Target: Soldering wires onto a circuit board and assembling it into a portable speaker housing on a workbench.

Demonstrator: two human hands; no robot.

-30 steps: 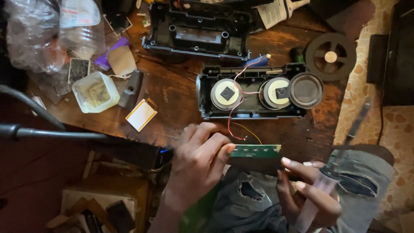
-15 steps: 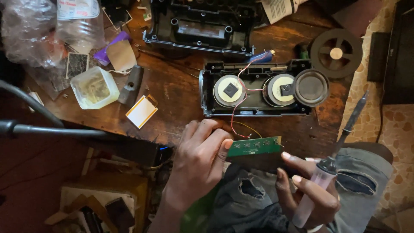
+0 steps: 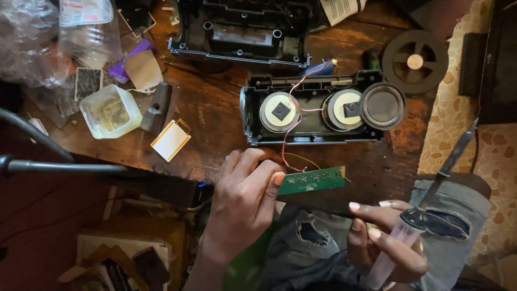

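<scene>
A worn wooden surface carries an opened black speaker housing whose red and yellow wires run down to a narrow green circuit board at the near edge. The left hand pinches the board's left end with curled fingers; the right hand is wrapped around a soldering iron just beside it.

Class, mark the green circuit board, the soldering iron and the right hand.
green circuit board (image 3: 315, 181), head view, middle of the board's face.
soldering iron (image 3: 452, 156), head view, on its dark shaft.
right hand (image 3: 385, 240), head view, middle of the hand.
</scene>
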